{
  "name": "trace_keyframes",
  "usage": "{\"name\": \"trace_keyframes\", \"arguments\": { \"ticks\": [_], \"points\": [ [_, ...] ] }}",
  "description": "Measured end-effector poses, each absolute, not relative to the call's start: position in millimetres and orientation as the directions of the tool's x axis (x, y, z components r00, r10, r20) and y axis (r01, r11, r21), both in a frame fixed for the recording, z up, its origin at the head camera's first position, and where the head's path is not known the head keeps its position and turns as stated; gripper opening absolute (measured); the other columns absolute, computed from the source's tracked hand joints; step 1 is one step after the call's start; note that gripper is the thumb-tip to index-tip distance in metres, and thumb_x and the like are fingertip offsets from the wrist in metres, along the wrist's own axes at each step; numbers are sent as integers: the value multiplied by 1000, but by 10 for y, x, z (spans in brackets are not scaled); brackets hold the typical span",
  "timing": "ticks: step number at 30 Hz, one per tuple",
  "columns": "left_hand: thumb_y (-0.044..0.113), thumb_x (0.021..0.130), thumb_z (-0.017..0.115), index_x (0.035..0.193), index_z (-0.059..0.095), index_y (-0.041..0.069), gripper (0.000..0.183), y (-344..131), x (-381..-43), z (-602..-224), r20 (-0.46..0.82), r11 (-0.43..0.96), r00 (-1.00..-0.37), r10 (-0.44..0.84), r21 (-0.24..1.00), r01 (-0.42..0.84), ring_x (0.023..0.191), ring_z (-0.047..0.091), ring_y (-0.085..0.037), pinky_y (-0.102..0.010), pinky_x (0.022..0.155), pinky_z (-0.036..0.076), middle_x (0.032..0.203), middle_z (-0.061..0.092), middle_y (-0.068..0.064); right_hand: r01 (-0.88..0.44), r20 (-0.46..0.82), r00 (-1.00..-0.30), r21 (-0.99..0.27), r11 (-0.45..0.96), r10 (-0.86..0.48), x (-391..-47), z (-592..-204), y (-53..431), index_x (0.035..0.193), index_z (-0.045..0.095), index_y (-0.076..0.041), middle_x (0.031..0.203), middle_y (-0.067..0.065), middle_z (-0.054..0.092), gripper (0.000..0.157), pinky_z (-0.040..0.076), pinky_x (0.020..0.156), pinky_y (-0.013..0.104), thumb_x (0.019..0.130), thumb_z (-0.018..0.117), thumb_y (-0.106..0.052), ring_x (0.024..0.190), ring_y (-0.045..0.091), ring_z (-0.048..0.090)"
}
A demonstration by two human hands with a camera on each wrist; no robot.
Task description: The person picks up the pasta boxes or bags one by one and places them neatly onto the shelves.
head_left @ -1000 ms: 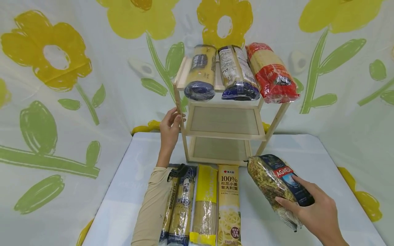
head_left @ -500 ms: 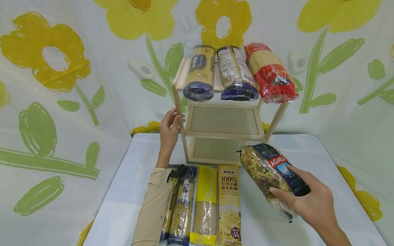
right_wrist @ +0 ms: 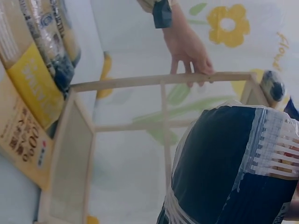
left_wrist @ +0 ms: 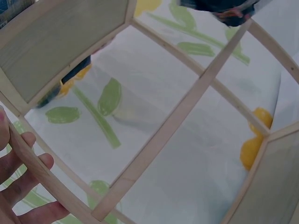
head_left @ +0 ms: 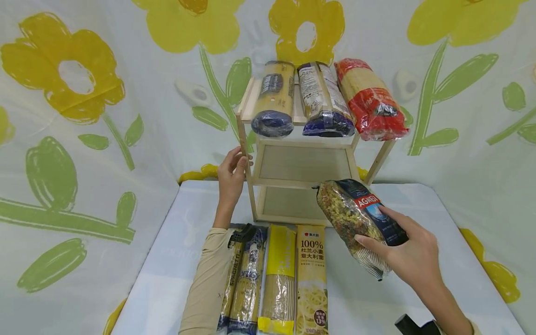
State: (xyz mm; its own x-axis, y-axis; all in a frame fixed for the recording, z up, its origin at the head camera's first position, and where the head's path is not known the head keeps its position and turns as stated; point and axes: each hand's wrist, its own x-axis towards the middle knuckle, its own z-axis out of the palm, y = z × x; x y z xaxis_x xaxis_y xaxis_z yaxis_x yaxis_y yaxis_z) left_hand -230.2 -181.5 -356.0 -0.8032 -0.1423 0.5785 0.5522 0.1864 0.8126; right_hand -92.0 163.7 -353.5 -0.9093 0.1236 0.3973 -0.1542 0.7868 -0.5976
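My right hand (head_left: 412,249) grips a clear and dark-blue bag of pasta (head_left: 349,214) with a red "AGNESI" label, thumb on the near side and fingers over the label. The bag is tilted in front of the wooden shelf rack (head_left: 307,185), overlapping the right of its middle board in the head view. With thumb and fingers around it, my left hand (head_left: 232,172) holds the rack's left front post. Those fingers (left_wrist: 30,177) show at the post in the left wrist view. From the right wrist, the pasta bag (right_wrist: 219,154) shows its dark-blue side and a striped end.
On the top board lie a yellow noodle pack (head_left: 274,97), a white-and-blue pack (head_left: 324,97) and a red pack (head_left: 372,100). Several packs lie on the table before the rack, including a yellow pack (head_left: 278,279) and a tan pack (head_left: 311,279). A flowered cloth (head_left: 159,116) hangs behind.
My right hand has carried the pasta bag up and to the left, toward the rack's middle board. My left hand stays on the post.
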Motion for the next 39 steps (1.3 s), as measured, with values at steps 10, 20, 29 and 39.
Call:
{"name": "trace_keyframes", "arguments": {
  "ticks": [10,20,29,39],
  "points": [
    [3,97,51,121,53,-12,29,-1800,-2258,-3478,580,190,-805,-128,811,554,88,62,-43,-59,59,51,102,63,-30,-222,460,-882,-596,772,101,-1246,-3386,1465,123,64,-9,113,20,65,73,43,62,40,60,88,-39,91,36,60],
    [5,97,51,122,54,-10,29,-1805,-2264,-3482,567,200,-813,-128,818,539,88,62,-42,-48,57,52,102,64,-30,-189,430,-894,-620,761,128,-1728,-3295,1312,123,64,-7,102,24,67,71,43,62,43,68,80,-49,86,38,59],
    [3,97,50,122,53,-11,29,-1816,-2274,-3472,584,196,-803,-123,807,557,89,62,-43,-60,60,50,102,64,-30,-233,499,-857,-595,769,126,-2139,-3266,1145,121,65,-4,76,22,67,68,32,44,35,72,78,-48,55,30,51],
    [3,97,51,121,53,-12,29,-1829,-2271,-3493,574,173,-810,-123,816,552,90,62,-42,-61,62,50,102,63,-30,-105,360,-932,-409,906,54,-2518,-3140,1052,124,53,7,73,24,57,77,45,49,48,79,68,-54,66,40,57]
  ]
}}
